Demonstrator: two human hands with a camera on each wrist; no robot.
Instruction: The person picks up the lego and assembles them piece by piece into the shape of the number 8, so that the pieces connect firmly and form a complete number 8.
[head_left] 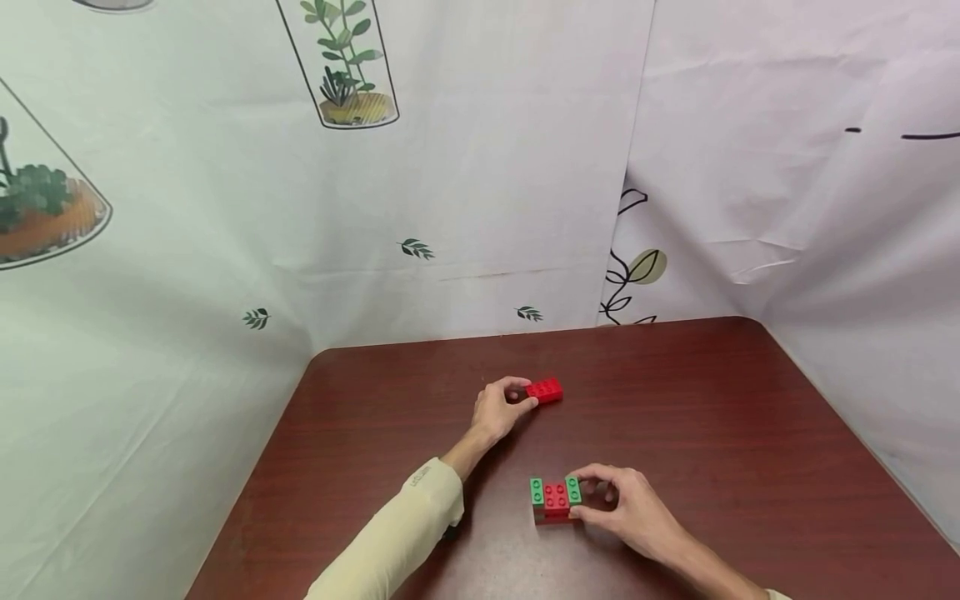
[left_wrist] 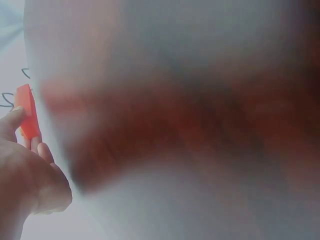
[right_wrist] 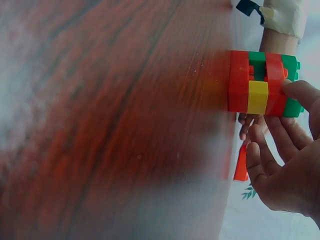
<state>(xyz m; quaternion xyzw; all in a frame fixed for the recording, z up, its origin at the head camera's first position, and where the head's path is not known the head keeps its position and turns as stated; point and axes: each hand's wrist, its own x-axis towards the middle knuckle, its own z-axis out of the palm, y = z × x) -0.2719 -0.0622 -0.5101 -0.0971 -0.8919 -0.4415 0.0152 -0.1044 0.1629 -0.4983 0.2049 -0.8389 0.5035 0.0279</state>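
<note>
Toward the back of the table, my left hand (head_left: 497,408) pinches the left end of a red toy building brick (head_left: 547,390) with studs on top. In the left wrist view, the thumb and fingers lie on opposite sides of that red brick (left_wrist: 27,112). Nearer the front, my right hand (head_left: 630,507) holds the right side of a small stack of building bricks (head_left: 557,496). Its top shows red studs between two green bricks. The right wrist view shows red, yellow and green layers in this brick stack (right_wrist: 257,97), with the thumb against an upper layer.
Both brick pieces are on a dark reddish-brown wooden table (head_left: 360,433) with rounded back corners. White cloth (head_left: 480,192) printed with plants hangs behind and along the sides. The left forearm, in a cream sleeve (head_left: 405,525), crosses the table left of the stack.
</note>
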